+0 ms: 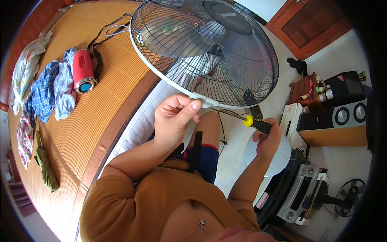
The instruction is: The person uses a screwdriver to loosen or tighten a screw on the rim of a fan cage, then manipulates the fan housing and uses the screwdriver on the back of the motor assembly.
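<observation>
The left hand (173,117) pinches one pale clip (204,100) between thumb and fingers; the right hand (269,139) wraps its fingers round one yellow-and-black screwdriver (258,124), shaft toward the clip. The clip sits at the near edge of one large fan (207,52), white-edged and dark-wired. Left, one red speaker (83,69) lies on a matted bed (117,76); far right stands a brown door (310,30).

Left hand (174,117) pinching clip (204,100) on caged fan (215,50), right hand (269,140) holding yellow-black screwdriver (257,124)
</observation>
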`<state>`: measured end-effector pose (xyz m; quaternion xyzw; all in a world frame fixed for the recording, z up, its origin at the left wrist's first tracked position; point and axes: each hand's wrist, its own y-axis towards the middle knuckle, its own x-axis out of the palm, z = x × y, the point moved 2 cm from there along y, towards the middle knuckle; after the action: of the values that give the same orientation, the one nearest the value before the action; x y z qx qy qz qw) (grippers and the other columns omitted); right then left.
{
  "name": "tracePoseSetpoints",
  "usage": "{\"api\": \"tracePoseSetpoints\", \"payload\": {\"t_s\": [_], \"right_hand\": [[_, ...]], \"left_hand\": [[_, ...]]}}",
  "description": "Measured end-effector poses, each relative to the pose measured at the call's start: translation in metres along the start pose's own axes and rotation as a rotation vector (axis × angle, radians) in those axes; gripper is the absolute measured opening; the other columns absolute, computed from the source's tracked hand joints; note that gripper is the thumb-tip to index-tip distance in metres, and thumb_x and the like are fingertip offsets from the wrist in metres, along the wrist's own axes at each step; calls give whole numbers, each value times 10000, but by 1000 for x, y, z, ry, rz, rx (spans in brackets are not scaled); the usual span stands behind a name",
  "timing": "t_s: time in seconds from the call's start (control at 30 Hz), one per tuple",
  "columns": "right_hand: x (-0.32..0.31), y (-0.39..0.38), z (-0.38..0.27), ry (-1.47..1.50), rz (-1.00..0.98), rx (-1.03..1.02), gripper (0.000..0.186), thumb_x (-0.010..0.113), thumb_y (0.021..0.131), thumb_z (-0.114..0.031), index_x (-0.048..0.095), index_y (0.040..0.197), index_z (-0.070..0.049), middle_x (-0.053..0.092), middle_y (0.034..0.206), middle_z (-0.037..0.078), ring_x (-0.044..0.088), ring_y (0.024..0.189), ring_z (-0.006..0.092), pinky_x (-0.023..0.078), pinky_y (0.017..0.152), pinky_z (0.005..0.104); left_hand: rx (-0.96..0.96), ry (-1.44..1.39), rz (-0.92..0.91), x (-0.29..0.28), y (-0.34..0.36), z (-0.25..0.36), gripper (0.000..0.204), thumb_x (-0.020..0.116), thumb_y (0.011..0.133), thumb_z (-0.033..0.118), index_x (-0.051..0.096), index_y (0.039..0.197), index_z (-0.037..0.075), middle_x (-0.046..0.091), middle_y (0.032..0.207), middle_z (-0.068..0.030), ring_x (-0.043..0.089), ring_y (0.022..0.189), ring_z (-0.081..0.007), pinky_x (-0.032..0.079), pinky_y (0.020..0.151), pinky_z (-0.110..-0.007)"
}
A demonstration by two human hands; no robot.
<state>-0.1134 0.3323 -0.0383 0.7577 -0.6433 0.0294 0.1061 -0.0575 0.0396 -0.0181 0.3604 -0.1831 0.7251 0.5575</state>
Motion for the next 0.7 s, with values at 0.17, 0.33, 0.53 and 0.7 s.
{"api": "tracePoseSetpoints", "payload": {"t_s": [0.17,0.33,0.53,0.7], "right_hand": [[33,0,-10,-77,30,-264,412,592,856,-273,429,1107,9,485,1051,154,531,833,173,513,647,297],[13,-3,-2,8,0,-277,323,519,902,-220,439,1131,-6,512,866,77,539,650,147,479,579,247],[45,3,-14,152,141,48,432,546,868,-166,366,1236,-32,557,941,109,571,756,175,499,590,299],[21,-1,-11,-31,-18,-365,571,703,743,-173,401,1199,-8,555,911,108,568,716,176,517,583,270]], "left_hand": [[10,147,31,2,0,4,95,613,860,65,562,787,32,606,679,-81,568,588,-141,477,574,-257],[16,43,-19,2,2,1,61,651,823,14,592,818,29,632,755,-53,573,608,-96,481,572,-227],[29,113,18,2,1,3,89,609,860,58,558,791,31,609,697,-90,571,594,-148,476,568,-262],[23,110,-10,1,2,1,91,615,855,60,559,791,28,608,699,-90,565,593,-150,470,566,-264]]}}
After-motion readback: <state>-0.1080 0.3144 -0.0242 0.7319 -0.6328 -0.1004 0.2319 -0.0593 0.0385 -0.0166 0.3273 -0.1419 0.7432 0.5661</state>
